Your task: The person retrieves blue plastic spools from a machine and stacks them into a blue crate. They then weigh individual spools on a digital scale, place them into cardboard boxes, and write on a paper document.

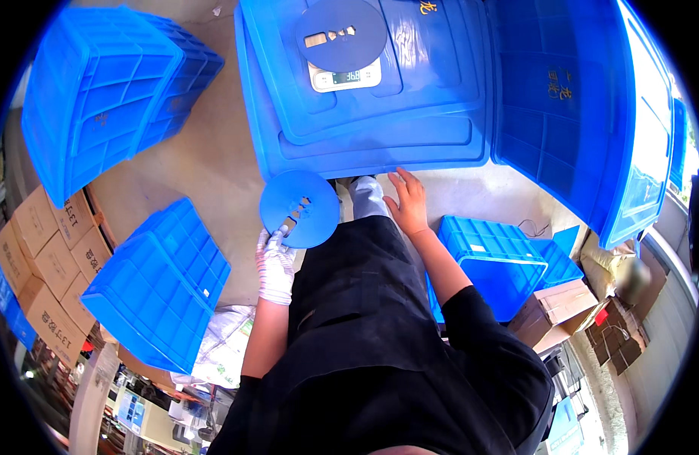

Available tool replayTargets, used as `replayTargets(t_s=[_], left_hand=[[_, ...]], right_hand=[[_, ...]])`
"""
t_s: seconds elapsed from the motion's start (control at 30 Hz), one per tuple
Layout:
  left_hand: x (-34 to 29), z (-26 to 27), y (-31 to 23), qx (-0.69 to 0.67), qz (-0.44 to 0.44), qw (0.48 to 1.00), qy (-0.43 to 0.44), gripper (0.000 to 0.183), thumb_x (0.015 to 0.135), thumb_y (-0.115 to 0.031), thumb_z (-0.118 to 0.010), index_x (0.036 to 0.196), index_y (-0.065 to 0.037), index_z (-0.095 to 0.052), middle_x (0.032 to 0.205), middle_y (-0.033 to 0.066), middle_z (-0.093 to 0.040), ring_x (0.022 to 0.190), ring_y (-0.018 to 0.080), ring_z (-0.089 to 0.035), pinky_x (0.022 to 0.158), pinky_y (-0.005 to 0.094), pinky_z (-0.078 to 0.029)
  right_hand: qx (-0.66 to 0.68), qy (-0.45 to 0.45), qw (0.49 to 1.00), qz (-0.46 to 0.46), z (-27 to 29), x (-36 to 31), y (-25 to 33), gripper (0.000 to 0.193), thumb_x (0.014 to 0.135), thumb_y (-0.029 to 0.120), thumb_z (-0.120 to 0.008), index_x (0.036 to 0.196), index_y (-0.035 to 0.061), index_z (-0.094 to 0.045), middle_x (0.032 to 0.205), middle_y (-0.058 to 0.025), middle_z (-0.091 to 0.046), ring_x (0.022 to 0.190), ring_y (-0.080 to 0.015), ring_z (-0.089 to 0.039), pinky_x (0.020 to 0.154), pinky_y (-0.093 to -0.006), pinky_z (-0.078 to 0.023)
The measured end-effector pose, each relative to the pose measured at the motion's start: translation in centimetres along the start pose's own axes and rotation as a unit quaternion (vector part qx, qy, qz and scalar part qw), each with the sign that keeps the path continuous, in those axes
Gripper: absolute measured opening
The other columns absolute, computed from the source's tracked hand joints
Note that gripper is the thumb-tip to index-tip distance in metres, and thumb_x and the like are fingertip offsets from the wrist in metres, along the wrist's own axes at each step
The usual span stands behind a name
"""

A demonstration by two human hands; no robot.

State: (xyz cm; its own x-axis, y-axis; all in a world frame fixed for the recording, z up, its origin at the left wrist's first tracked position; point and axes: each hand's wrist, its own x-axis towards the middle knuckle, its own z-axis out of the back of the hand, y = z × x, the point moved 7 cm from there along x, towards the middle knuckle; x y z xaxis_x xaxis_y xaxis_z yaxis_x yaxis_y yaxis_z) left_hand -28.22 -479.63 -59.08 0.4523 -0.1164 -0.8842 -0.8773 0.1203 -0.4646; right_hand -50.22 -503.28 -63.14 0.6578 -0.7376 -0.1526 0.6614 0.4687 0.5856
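Note:
My left hand (275, 267), in a white striped glove, grips the lower edge of a round blue plastic disc (300, 189) with several cut-outs near its middle. Bare and holding nothing, my right hand (409, 199) has its fingers spread at the near edge of a large blue plastic lid (365, 140); whether it touches the edge I cannot tell. A darker blue disc (357, 49) with similar cut-outs lies on a small white digital scale (342, 80) on that lid.
Blue plastic crates (107, 83) stand at the far left, with another stack (164, 280) nearer. A large blue bin (562, 106) is at the right. Near my right arm stand an open blue crate (493, 250) and a cardboard box (550, 311). Cartons (50, 258) are piled at the left.

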Motion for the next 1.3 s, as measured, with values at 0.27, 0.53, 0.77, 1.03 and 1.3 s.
replayTargets(t_s=[0.27,0.53,0.77,1.03,1.3], left_hand=[[-1.0,-1.3,-0.7,0.017,0.001,0.996,0.085,0.032,0.086,0.000,-0.054,0.117,-0.006,-0.054,0.097,0.0038,-0.058,0.088,0.0146,-0.058,0.082,0.0362,-0.053],[-1.1,-0.6,-1.0,0.012,-0.004,0.997,0.070,0.030,0.085,0.000,-0.055,0.115,-0.007,-0.054,0.095,0.0023,-0.057,0.089,0.0138,-0.056,0.084,0.0362,-0.051],[0.4,-3.4,-3.9,-0.039,-0.039,0.987,0.148,0.024,0.086,-0.002,-0.055,0.108,-0.011,-0.056,0.093,-0.0014,-0.056,0.089,0.0131,-0.056,0.081,0.0331,-0.049],[4.0,-12.1,-9.5,-0.098,-0.119,0.962,0.224,0.034,0.090,-0.007,-0.050,0.124,-0.007,-0.049,0.107,0.0038,-0.057,0.101,0.0141,-0.054,0.089,0.0337,-0.047],[13.0,-27.0,-12.1,-0.032,-0.114,0.924,0.364,0.035,0.091,-0.002,-0.048,0.126,-0.001,-0.045,0.110,0.0114,-0.056,0.101,0.0211,-0.056,0.093,0.0423,-0.049]], right_hand=[[0.021,-0.033,0.998,-0.041,0.1,-0.8,-0.4,0.058,0.072,0.014,-0.072,0.126,0.0124,-0.050,0.132,-0.0104,-0.045,0.115,-0.0328,-0.046,0.094,-0.0443,-0.038],[0.159,-0.154,0.969,-0.107,2.3,9.6,-3.4,0.036,0.079,0.015,-0.068,0.113,0.0060,-0.060,0.100,-0.0132,-0.063,0.089,-0.0291,-0.060,0.081,-0.0379,-0.048],[0.271,-0.221,0.892,-0.285,1.9,28.6,-5.4,0.039,0.075,0.033,-0.074,0.098,0.0029,-0.066,0.087,-0.0116,-0.067,0.081,-0.0224,-0.064,0.073,-0.0330,-0.049],[0.625,-0.138,0.708,-0.298,1.4,26.6,-5.1,0.018,0.078,0.016,-0.073,0.091,0.0083,-0.062,0.083,0.0019,-0.060,0.076,-0.0117,-0.055,0.065,-0.0270,-0.045],[0.714,-0.179,0.584,-0.342,3.6,1.8,-13.3,0.007,0.088,0.010,-0.062,0.088,0.0148,-0.058,0.086,0.0042,-0.062,0.082,-0.0091,-0.057,0.070,-0.0252,-0.043]])
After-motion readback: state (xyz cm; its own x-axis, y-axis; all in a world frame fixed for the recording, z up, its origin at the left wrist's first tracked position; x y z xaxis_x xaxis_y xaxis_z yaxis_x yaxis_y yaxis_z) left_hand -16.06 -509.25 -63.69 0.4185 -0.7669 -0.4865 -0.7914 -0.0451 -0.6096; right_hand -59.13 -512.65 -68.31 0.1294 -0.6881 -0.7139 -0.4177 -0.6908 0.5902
